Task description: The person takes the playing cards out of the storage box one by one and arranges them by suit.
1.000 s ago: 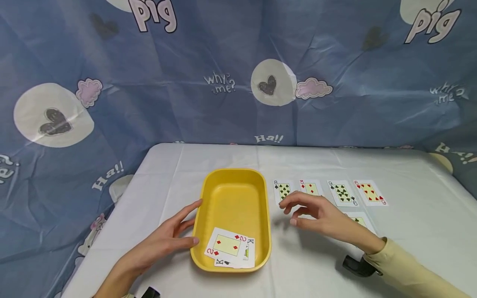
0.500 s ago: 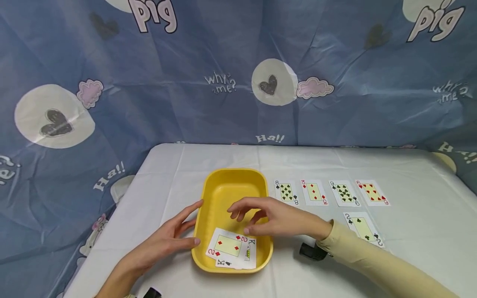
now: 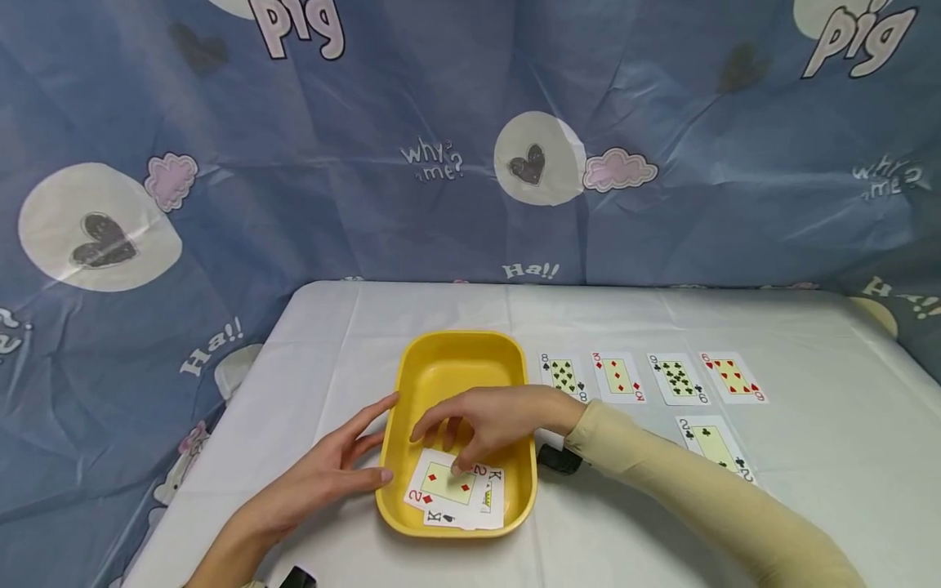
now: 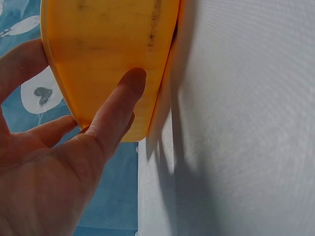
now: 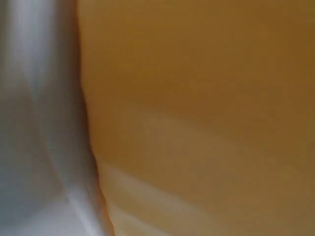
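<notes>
A yellow tray (image 3: pixel 463 351) holds two playing cards near its front end. The two of diamonds (image 3: pixel 434 478) lies face up, partly over the king of spades (image 3: pixel 485 514). My left hand (image 3: pixel 334 465) rests at the tray's left side, its fingers spread. In the left wrist view the thumb of the left hand (image 4: pixel 54 162) lies along the tray's outer wall (image 4: pixel 108 49). My right hand (image 3: pixel 478 425) reaches over the right rim with loosely bent fingers, its thumb tip overlapping the two of diamonds. The tray's wall (image 5: pixel 206 98), blurred, fills most of the right wrist view.
To the right of the tray, an eight of spades (image 3: pixel 563 376), a three of diamonds (image 3: pixel 617 377), a nine of clubs (image 3: pixel 678 379) and a six of hearts (image 3: pixel 733 377) form a row. A two of clubs (image 3: pixel 711 445) lies nearer, beside the right sleeve (image 3: pixel 662 457).
My right hand has moved left from above the card row, across the tray's right rim and down to the two of diamonds. The left hand and the tray have stayed put.
</notes>
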### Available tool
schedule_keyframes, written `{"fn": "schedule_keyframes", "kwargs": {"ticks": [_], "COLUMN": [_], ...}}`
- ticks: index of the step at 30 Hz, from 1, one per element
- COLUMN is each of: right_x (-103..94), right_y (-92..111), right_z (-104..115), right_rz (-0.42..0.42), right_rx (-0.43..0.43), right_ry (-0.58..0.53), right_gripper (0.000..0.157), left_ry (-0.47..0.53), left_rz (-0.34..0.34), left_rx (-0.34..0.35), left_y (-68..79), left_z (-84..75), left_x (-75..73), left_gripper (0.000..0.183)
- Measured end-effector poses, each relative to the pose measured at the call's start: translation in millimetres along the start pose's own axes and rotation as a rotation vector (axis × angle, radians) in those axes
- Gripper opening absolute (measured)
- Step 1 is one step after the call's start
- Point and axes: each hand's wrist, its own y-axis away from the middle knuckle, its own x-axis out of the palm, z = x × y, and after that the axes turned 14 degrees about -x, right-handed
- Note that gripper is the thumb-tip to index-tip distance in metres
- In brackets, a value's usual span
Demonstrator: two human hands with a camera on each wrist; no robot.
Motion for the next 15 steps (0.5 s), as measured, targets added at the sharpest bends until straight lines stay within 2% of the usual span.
{"fn": "schedule_keyframes", "kwargs": {"ticks": [4, 8, 11, 15], "right_x": [2.7, 5.2, 6.2, 7.1], "right_y": [-8, -12, -13, -14], "right_z": [-4, -5, -4, -3], "right_rz": [0.076, 0.136, 0.141, 0.117], "right_rx": [0.001, 0.014, 0.04, 0.074], "right_ry": [0.07, 0.174, 0.213, 0.211], "right_gripper": [0.066, 0.067, 0.064, 0.058], "left_ry": [0.002, 0.004, 0.006, 0.012], "left_rz": [0.008, 0.013, 0.004, -0.016], "left_rx": [-0.001, 0.002, 0.001, -0.013], "left_y": [0.1, 0.2, 0.3, 0.7], "left_z": [-0.3, -0.5, -1.1, -1.6], "left_x": [-0.2, -0.2, 0.4, 1.8], "left_gripper": [0.083, 0.083, 0.083, 0.083]}}
